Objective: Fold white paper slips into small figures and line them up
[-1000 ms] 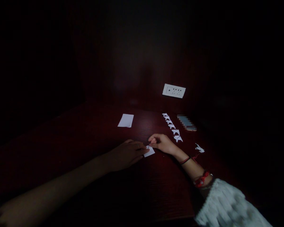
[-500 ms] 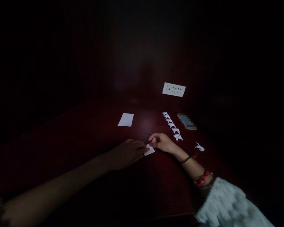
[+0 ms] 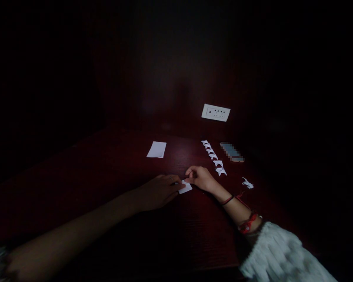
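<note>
A small white piece of paper [image 3: 186, 188] lies on the dark red table [image 3: 120, 172] between my two hands. My left hand [image 3: 159, 192] rests flat on the table with its fingers stretched out, their tips pressing the paper's left edge. My right hand [image 3: 201, 178] has its fingers curled and pinches the paper's upper right corner. Red and black bands circle my right wrist, above a white knitted sleeve.
A row of several small folded white paper shapes [image 3: 214, 157] runs diagonally right of my hands, with one more [image 3: 248, 183] farther right. A white sheet [image 3: 156, 149] lies behind, a phone [image 3: 231, 152] at the right, and a white socket plate [image 3: 215, 112] on the wall.
My right hand's fingers have shifted slightly on the paper's corner. My left hand stays pressed on the paper.
</note>
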{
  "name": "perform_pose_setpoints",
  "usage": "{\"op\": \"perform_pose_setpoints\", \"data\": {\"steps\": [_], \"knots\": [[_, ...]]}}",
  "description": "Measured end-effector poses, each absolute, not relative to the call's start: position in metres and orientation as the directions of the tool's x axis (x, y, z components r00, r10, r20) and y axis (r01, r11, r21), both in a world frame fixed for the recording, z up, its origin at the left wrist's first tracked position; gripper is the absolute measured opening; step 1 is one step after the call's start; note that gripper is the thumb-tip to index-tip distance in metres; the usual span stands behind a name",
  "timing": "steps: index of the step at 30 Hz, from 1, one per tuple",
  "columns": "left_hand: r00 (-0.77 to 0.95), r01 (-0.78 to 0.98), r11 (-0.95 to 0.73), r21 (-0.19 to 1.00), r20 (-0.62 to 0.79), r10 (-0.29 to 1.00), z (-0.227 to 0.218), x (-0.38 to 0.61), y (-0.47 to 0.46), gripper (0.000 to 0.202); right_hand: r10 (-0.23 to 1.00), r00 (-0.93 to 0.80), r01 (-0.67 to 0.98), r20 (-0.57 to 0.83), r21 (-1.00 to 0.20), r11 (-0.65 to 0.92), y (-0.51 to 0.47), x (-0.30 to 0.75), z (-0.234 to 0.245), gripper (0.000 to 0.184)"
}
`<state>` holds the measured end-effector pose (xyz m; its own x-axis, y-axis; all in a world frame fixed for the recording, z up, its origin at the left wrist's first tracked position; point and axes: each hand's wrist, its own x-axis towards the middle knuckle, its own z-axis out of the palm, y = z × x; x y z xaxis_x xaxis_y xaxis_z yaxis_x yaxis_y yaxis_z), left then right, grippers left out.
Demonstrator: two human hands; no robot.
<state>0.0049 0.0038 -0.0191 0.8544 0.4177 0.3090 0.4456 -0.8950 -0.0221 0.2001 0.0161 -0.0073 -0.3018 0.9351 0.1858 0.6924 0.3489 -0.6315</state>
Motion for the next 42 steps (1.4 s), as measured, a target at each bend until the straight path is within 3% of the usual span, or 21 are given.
{"op": "perform_pose_setpoints", "data": {"steps": [4, 8, 12, 16, 28, 36, 42], "knots": [[0.844, 0.459, -0.888, 0.002, 0.313, 0.437, -0.016, 0.004, 0.002, 0.031, 0.908, -0.329, 0.709, 0.259, -0.567, 0.419, 0.014, 0.202, -0.006, 0.015], [0.861, 0.451, -0.892, 0.018, 0.256, 0.440, -0.008, -0.001, 0.003, 0.032, 0.755, -0.543, 0.633, 0.369, -0.411, 0.656, 0.007, 0.211, 0.001, 0.008], [0.893, 0.406, -0.913, 0.031, 0.198, 0.404, -0.003, -0.006, 0.008, 0.034, 0.605, -0.732, 0.545, 0.312, -0.265, 0.796, -0.001, 0.219, 0.007, 0.017], [0.904, 0.380, -0.924, 0.046, 0.192, 0.381, -0.002, -0.009, 0.012, 0.036, 0.578, -0.782, 0.545, 0.235, -0.194, 0.816, -0.007, 0.220, 0.009, 0.026], [0.901, 0.376, -0.922, 0.093, 0.195, 0.388, -0.001, -0.007, 0.013, 0.038, 0.584, -0.792, 0.563, 0.179, -0.158, 0.811, -0.012, 0.219, 0.020, 0.034], [0.907, 0.376, -0.925, 0.058, 0.179, 0.381, 0.001, -0.008, 0.012, 0.039, 0.586, -0.791, 0.570, 0.175, -0.136, 0.810, -0.013, 0.221, 0.019, 0.038], [0.895, 0.386, -0.922, 0.032, 0.227, 0.383, -0.003, -0.010, 0.017, 0.041, 0.646, -0.716, 0.627, 0.265, -0.164, 0.762, -0.007, 0.226, 0.015, 0.039]]}}
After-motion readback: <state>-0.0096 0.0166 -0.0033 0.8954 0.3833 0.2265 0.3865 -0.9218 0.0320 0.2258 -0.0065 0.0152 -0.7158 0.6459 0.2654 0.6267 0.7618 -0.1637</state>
